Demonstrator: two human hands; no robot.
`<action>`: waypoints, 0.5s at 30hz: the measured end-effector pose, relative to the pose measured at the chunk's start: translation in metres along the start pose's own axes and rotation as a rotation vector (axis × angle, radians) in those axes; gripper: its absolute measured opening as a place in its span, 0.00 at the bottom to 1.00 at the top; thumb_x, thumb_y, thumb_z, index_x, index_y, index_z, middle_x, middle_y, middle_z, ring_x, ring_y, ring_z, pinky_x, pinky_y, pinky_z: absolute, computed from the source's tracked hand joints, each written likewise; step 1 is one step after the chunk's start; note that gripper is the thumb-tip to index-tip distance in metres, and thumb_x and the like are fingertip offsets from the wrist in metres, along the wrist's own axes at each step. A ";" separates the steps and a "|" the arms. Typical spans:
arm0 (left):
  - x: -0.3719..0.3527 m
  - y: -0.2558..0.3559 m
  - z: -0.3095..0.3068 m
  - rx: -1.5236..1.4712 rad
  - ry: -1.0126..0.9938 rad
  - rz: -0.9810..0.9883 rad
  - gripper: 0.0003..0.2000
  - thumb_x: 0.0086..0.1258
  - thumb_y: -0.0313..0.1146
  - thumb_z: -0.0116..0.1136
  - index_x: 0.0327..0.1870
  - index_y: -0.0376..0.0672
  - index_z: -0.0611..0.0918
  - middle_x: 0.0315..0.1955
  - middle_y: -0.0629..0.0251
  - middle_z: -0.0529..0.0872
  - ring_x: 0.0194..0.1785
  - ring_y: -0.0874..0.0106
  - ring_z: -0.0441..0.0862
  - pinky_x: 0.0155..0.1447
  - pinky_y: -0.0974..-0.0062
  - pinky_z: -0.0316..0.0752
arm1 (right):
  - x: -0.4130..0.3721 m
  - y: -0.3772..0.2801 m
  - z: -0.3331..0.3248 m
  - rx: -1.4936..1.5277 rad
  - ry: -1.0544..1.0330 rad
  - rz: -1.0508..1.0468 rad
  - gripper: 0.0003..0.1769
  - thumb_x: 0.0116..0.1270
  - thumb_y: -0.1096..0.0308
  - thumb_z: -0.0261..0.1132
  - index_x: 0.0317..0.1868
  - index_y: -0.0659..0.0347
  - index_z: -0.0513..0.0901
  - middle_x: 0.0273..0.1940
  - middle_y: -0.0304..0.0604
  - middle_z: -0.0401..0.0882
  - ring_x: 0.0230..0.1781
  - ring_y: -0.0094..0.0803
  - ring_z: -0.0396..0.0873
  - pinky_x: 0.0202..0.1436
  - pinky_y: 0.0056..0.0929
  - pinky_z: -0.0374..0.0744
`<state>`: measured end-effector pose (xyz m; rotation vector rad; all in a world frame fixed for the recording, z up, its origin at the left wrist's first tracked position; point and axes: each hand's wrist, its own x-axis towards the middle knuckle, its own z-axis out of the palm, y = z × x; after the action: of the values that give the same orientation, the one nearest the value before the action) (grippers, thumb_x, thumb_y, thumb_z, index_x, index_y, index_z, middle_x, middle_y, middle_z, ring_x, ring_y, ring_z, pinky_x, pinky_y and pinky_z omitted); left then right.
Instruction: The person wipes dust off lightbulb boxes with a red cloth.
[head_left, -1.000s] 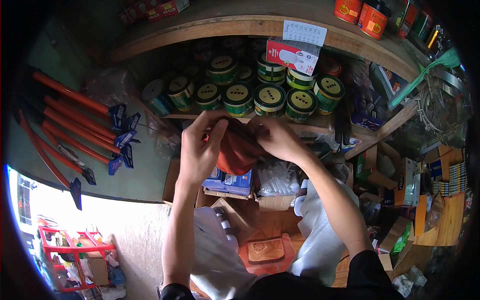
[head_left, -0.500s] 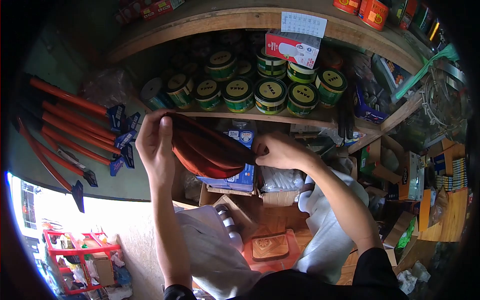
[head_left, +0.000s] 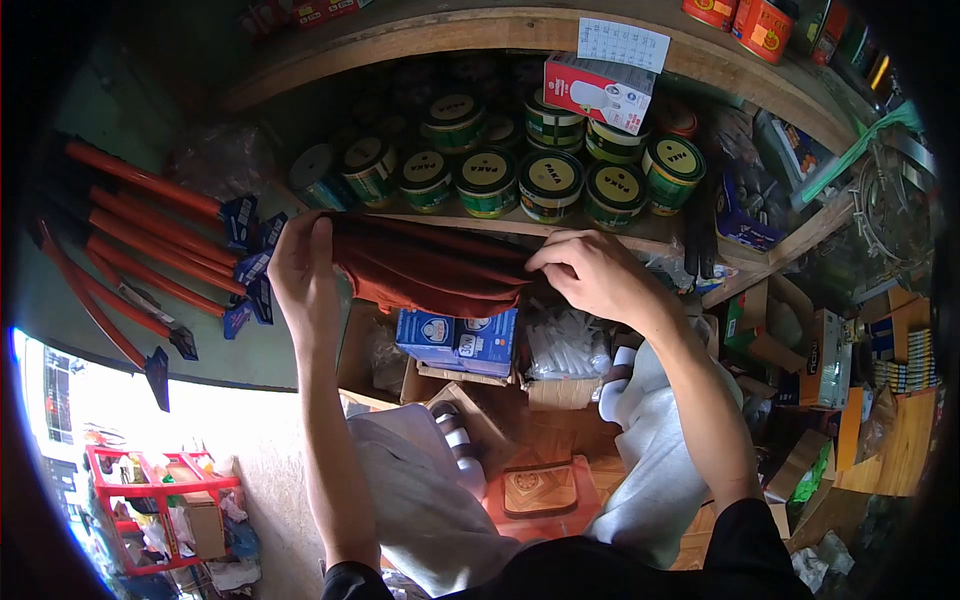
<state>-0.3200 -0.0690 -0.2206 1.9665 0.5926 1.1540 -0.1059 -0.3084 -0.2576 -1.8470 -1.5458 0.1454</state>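
The cloth (head_left: pixel 430 268) was coloured rust red, banded near-black along its upper edge. At twelve o'clock, green cans (head_left: pixel 488 203) were topped with cream lids (head_left: pixel 488 170); orange was borne by tubes (head_left: pixel 144 179) at nine o'clock, bright red by a rack (head_left: pixel 150 490) at eight.

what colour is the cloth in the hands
The cloth is rusty red, darker along the top; head view shows it.

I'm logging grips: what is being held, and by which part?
A reddish-brown cloth, by its two ends: the left hand pinches one, the right hand the other.
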 end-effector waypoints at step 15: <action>0.001 -0.004 0.008 -0.051 0.069 -0.164 0.14 0.79 0.36 0.56 0.48 0.30 0.83 0.30 0.68 0.83 0.34 0.83 0.73 0.41 0.81 0.68 | -0.001 0.003 -0.017 0.359 0.173 0.206 0.11 0.63 0.68 0.76 0.41 0.67 0.89 0.32 0.45 0.89 0.34 0.28 0.87 0.38 0.25 0.82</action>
<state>-0.3124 -0.0690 -0.2254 1.8050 0.7386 1.1278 -0.0949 -0.3163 -0.2475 -1.6774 -1.1269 0.3278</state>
